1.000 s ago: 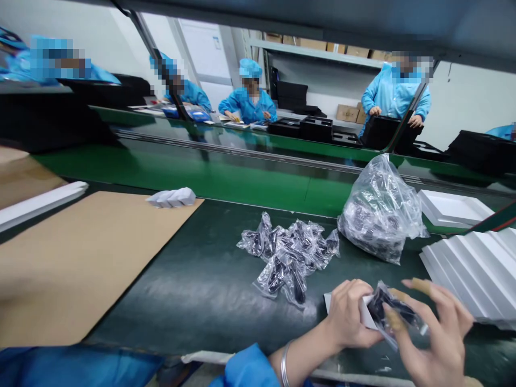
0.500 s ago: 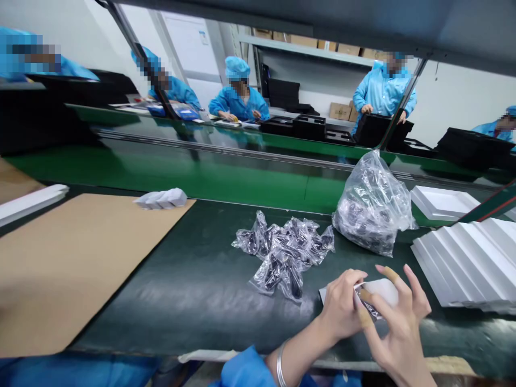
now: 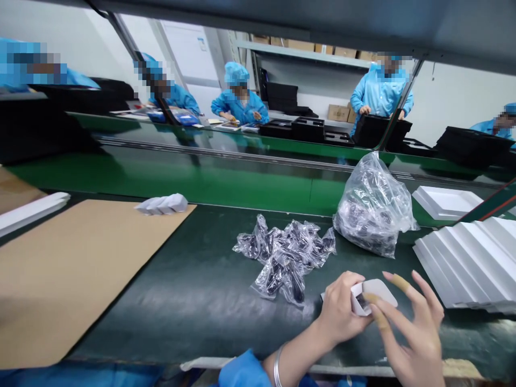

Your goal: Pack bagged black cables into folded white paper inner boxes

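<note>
My left hand [image 3: 341,307] is closed around a small white box [image 3: 380,293], whose lid flap stands up at its open end. A dark item in clear plastic shows only in part inside the box. My right hand [image 3: 417,328] has its fingers apart, with the index fingertip at the box's opening and the thumb close by. Yellowish covers wrap several of its fingers. To the left of my hands, a pile of small dark items in clear plastic bags [image 3: 284,258] lies on the dark green work surface [image 3: 181,301].
A large clear bag [image 3: 373,209] of similar items stands behind my hands. White folded cartons [image 3: 471,263] are stacked at right, beside a white tray [image 3: 447,203]. Small white boxes [image 3: 163,205] sit on a brown cardboard sheet [image 3: 84,269]. Several co-workers in blue work across the bench.
My right hand has drawn slightly right and down, its index finger shifting at the box's opening. Less of the plastic-wrapped item shows outside the box. My left hand keeps hold of the box.
</note>
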Available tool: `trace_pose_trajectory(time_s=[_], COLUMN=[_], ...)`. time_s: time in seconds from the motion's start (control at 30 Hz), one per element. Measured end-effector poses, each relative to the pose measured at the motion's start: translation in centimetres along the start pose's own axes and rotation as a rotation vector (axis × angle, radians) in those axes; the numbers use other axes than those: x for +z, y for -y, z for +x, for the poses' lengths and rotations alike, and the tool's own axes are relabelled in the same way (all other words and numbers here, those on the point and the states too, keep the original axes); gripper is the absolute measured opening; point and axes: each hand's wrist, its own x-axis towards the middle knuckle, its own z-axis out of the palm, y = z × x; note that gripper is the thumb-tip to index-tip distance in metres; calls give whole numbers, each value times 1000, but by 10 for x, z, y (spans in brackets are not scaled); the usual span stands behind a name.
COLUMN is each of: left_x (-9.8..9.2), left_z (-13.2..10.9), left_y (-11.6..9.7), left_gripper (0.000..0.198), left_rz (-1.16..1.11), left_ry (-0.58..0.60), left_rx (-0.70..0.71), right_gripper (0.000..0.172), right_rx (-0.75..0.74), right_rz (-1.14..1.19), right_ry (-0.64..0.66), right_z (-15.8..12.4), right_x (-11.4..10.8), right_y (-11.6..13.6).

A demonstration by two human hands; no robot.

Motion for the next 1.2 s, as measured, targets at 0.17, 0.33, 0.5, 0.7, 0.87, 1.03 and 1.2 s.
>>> trace_pose_trajectory(time_s=[0.17, 0.33, 0.5, 0.7, 0.87, 1.03, 1.2], left_x=[-1, -2, -3, 1, 2, 3, 4], left_z=[0, 1, 3, 2, 2, 1, 1], left_y=[-4, -4, -2, -2, -3, -4, -6], left_gripper=[46, 38, 35, 36, 36, 37, 36], left_rz=[36, -7, -4, 10, 20, 41, 36], left_ry=[22, 45, 75, 54, 50, 37, 59], left_rx=[-40, -72, -123, -102, -98, -120, -119], right_gripper=[30, 18, 17, 11, 11, 16, 18], right_rx=[433, 339, 219, 164, 170, 103, 33], right_rz=[314, 447, 163, 123, 73, 46, -48], right_ry=[18, 114, 0, -54, -52, -20, 52], right_z=[-2, 10, 15, 9, 6, 8, 6], right_x=[-3, -1, 8, 12, 10, 11, 6], right_y=[-5, 5, 25, 21, 18, 21, 17])
